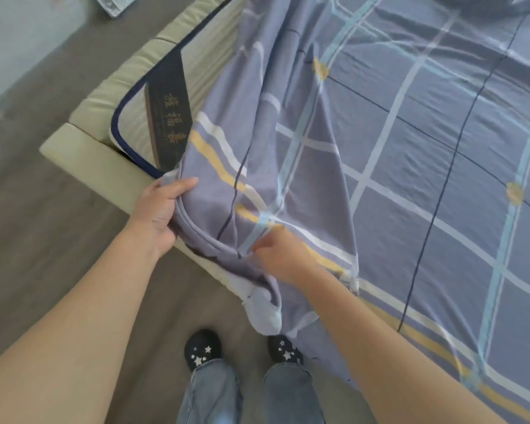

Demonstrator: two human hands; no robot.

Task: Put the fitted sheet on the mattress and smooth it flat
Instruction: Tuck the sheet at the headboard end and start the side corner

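Observation:
A purple-blue checked fitted sheet covers most of the mattress, whose near left corner with a dark label strip lies bare. My left hand grips the sheet's elastic hem just below that bare corner. My right hand pinches a fold of the sheet a little to the right, at the bed's near edge. Between the hands the hem hangs in a loose curve, and a pale flap of the sheet droops toward the floor. The sheet is bunched in long folds above my hands.
The beige padded bed frame juts out beyond the mattress corner. Grey floor runs along the left and near side. My feet in dark star-patterned shoes stand close to the bed edge.

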